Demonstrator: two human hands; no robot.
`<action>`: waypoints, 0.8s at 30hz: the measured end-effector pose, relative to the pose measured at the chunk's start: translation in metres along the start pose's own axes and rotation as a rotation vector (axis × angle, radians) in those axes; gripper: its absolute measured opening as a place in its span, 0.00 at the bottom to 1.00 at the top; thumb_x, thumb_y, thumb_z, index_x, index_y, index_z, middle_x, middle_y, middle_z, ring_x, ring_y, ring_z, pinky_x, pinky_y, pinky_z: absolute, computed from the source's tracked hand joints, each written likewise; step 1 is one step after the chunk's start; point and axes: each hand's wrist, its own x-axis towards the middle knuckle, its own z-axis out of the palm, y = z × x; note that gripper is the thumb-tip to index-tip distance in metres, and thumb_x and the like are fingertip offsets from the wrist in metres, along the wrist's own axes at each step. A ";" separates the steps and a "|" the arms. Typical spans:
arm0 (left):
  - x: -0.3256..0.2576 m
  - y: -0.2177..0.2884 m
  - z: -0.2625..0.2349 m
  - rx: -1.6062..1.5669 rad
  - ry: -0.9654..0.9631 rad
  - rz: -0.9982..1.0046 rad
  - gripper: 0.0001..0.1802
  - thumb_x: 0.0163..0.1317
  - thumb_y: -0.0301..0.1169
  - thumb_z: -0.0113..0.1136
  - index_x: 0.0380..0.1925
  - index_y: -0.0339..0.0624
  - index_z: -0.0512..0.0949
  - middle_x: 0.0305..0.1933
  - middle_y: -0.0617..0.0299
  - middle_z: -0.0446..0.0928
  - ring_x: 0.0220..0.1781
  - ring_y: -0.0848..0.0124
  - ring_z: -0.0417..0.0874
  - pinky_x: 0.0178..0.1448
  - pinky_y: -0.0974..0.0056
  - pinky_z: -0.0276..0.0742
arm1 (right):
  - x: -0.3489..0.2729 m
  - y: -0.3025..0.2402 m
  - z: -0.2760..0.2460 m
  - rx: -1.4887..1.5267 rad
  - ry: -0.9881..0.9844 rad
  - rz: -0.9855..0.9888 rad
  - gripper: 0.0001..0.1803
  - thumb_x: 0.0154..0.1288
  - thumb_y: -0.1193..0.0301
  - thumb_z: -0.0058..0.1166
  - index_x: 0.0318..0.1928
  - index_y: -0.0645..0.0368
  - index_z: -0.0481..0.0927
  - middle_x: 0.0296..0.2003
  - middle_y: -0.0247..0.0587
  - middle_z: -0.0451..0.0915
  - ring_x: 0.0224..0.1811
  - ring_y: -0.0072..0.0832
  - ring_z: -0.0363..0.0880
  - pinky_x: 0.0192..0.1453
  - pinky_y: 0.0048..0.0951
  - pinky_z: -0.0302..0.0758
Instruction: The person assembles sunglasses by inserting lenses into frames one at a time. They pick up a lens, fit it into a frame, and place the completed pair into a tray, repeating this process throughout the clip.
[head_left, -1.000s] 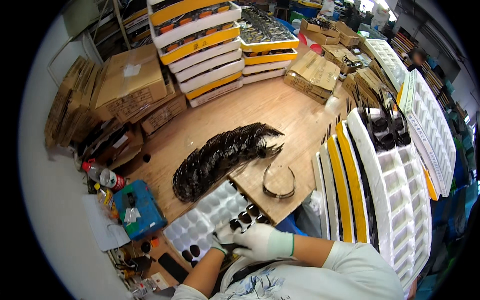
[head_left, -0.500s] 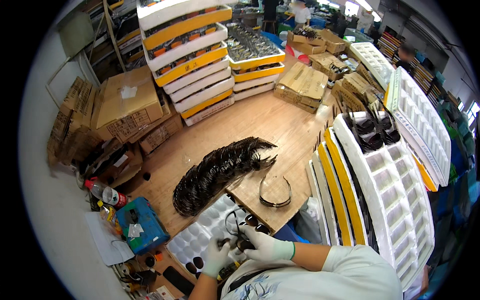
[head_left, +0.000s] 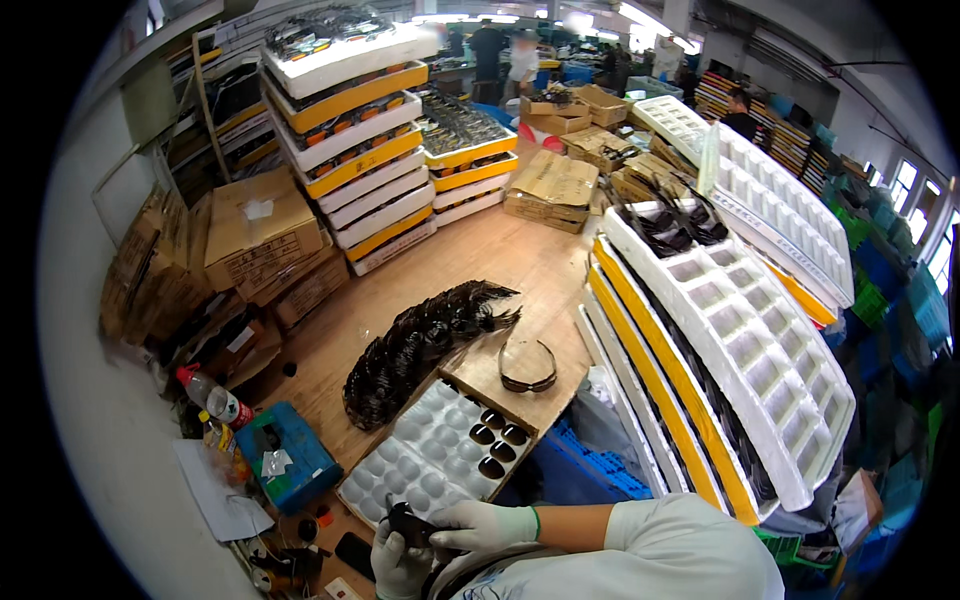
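Both of my hands wear white gloves and meet low in the view, close to my body. A dark pair of sunglasses [head_left: 408, 524] is between them. My left hand [head_left: 400, 566] is closed around its left and lower side, while my right hand [head_left: 482, 526] grips its right side. My fingers hide part of the frame. Just beyond lies a white lens tray [head_left: 425, 447] with round hollows; several dark lenses [head_left: 497, 452] sit at its right end. Further off, one finished-looking pair of sunglasses [head_left: 528, 384] rests on a wooden board, beside a long packed row of dark eyeglass frames [head_left: 415, 350].
Stacked white and yellow foam trays [head_left: 370, 170] stand at the back left, near cardboard boxes [head_left: 258, 225]. More foam trays [head_left: 740, 330] lean at the right. A blue box [head_left: 288, 460], a bottle [head_left: 215, 397] and a phone [head_left: 355, 555] lie on the left. People are in the background.
My hands have drawn the sunglasses down and left, toward my body. The dark lenses in the tray's right end are now uncovered. The whole view has shifted with my head.
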 end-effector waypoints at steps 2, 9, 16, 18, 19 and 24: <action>-0.012 0.005 -0.005 0.044 -0.012 -0.021 0.18 0.73 0.32 0.57 0.60 0.38 0.73 0.48 0.57 0.80 0.39 0.67 0.83 0.39 0.64 0.80 | 0.000 0.003 0.008 0.018 -0.047 0.005 0.16 0.79 0.64 0.48 0.46 0.67 0.77 0.32 0.43 0.83 0.35 0.32 0.81 0.44 0.36 0.76; -0.013 -0.018 -0.050 0.382 -0.062 0.236 0.14 0.75 0.29 0.56 0.56 0.37 0.73 0.48 0.56 0.79 0.43 0.65 0.82 0.43 0.59 0.83 | -0.006 0.009 0.031 -0.320 0.115 -0.065 0.14 0.76 0.66 0.50 0.50 0.66 0.78 0.35 0.54 0.82 0.38 0.49 0.81 0.45 0.42 0.76; -0.024 0.017 -0.004 0.529 -0.020 0.135 0.02 0.73 0.26 0.58 0.40 0.40 0.76 0.39 0.64 0.78 0.35 0.74 0.77 0.39 0.69 0.75 | -0.009 -0.015 0.017 -0.279 0.075 -0.017 0.12 0.71 0.69 0.53 0.48 0.64 0.78 0.30 0.49 0.82 0.35 0.45 0.82 0.42 0.43 0.77; -0.029 0.028 0.017 0.447 -0.018 0.052 0.05 0.72 0.26 0.60 0.35 0.43 0.75 0.34 0.68 0.78 0.32 0.79 0.75 0.37 0.73 0.72 | -0.011 -0.016 0.016 -0.193 0.082 0.046 0.08 0.71 0.72 0.53 0.45 0.64 0.79 0.27 0.43 0.80 0.31 0.35 0.81 0.39 0.38 0.77; -0.027 0.023 0.004 0.456 -0.059 0.082 0.05 0.73 0.28 0.59 0.40 0.39 0.76 0.36 0.66 0.80 0.33 0.76 0.78 0.39 0.70 0.74 | -0.011 -0.015 0.014 -0.200 0.085 0.006 0.09 0.71 0.72 0.53 0.46 0.64 0.79 0.28 0.42 0.81 0.31 0.33 0.81 0.39 0.36 0.77; -0.019 0.016 0.009 0.710 0.032 0.125 0.24 0.64 0.41 0.72 0.43 0.29 0.77 0.34 0.59 0.81 0.32 0.74 0.80 0.38 0.68 0.77 | -0.013 -0.029 0.019 -0.275 0.258 -0.016 0.12 0.65 0.69 0.59 0.42 0.66 0.80 0.28 0.54 0.80 0.31 0.47 0.80 0.38 0.41 0.76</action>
